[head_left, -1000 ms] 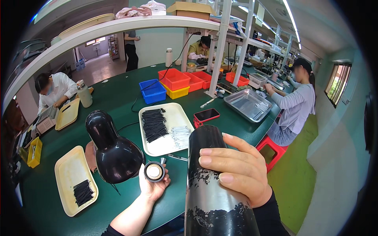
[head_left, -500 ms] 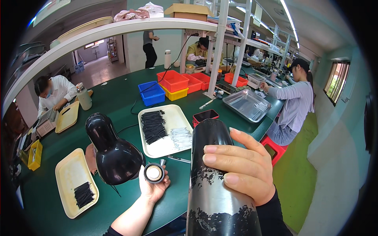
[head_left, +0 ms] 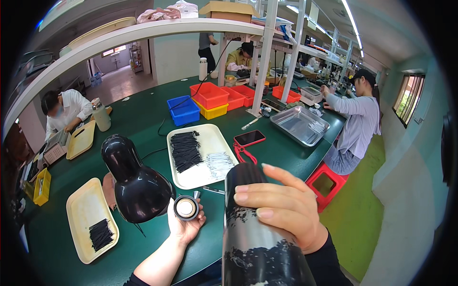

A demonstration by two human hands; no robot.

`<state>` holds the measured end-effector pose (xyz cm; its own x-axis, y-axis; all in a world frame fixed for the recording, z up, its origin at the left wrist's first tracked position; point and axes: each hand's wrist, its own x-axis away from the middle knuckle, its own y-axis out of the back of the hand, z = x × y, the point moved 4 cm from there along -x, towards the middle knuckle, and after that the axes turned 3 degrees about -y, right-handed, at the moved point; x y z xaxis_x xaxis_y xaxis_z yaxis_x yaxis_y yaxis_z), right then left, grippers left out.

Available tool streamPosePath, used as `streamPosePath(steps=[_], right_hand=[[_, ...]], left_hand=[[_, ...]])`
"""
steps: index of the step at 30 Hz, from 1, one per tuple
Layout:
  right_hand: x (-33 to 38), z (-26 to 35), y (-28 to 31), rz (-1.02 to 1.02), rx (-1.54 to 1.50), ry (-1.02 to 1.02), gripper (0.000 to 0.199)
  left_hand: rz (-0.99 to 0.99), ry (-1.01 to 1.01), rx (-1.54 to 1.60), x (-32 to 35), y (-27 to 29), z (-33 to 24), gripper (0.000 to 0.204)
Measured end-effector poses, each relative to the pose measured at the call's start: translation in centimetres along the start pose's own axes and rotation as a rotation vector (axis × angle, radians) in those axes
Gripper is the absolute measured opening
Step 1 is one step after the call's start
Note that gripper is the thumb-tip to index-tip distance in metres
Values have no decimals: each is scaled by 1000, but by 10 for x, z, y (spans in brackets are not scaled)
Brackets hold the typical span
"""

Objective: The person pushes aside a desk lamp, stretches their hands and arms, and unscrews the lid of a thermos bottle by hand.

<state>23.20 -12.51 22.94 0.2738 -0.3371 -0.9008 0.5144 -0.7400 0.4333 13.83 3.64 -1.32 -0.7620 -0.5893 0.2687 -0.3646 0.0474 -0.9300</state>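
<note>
My right hand (head_left: 281, 205) is wrapped round a large black flask (head_left: 260, 252) with worn, peeling paint and bare silver metal showing. The flask stands tilted close to me, its rounded top pointing away; its lower end runs out of the picture. My left hand (head_left: 183, 229) holds a round black lid (head_left: 186, 208), with a pale disc in its middle facing up. A small silver piece sticks out beside the lid. Just left of that hand stands a glossy black desk lamp (head_left: 138, 186).
A cream tray (head_left: 193, 180) holds black and white strips; another tray (head_left: 78, 219) holds black strips. A red-cased phone (head_left: 249, 138), a metal tray (head_left: 300, 125) and coloured bins (head_left: 210, 97) lie farther back. A co-worker (head_left: 355, 112) sits at the right, another (head_left: 69, 112) at the left.
My right hand and the flask have moved down and slightly left, uncovering the phone's red strap. My left hand holds the lid almost unmoved. A standing person in the background has shifted right.
</note>
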Motion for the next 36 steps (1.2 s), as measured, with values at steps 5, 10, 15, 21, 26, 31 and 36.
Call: streamPosePath(steps=[5,10,15,21,26,31,36], right_hand=[[14,-2,-13,33,-117,-86,24],[28,-6,-30,17,-258,-135,36],[42,-8,-44,-28,-470,-270,43],[43,-5,-47,-17,-435,-252,45],[43,-3,-48,-12,-419,-222,46],[41,-2,-46,17,-394,-196,46],[37,-1,-43,4,-372,-174,45]], left_hand=[[98,-179,-155,3,-17,-3,70],[46,-117,-142,6,-15,-6,70],[90,-137,-180,4,-10,-5,69],[69,-118,-225,5,-10,-4,69],[21,-87,-155,6,-9,-2,67],[36,-120,-184,5,-9,-2,67],[59,-150,-255,7,-13,-6,67]])
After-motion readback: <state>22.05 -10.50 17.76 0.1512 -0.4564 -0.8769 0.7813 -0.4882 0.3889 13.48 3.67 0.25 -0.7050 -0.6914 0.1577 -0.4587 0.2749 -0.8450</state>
